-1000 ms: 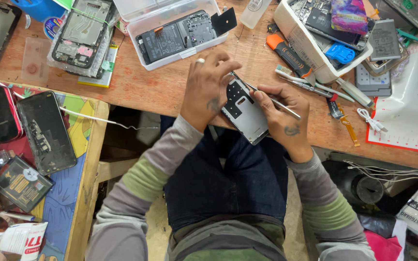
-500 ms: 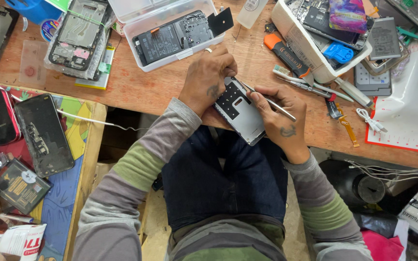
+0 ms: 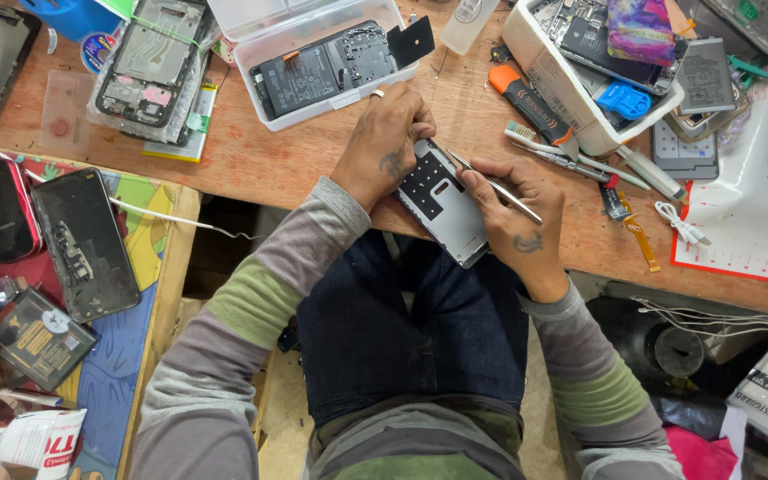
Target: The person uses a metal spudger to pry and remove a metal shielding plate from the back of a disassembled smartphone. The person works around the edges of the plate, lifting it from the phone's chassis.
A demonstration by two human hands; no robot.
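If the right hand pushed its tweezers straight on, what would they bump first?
Probably the left hand: the right hand's tweezers point up-left across the phone frame toward those fingers. Depth is unclear.

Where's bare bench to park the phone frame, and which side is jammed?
Bare wood lies between the clear plastic box, the bagged phone and the left hand. A narrower strip runs between that box and the orange-handled tool. Right of the right hand, the white tray, tools and silicone mat crowd in.
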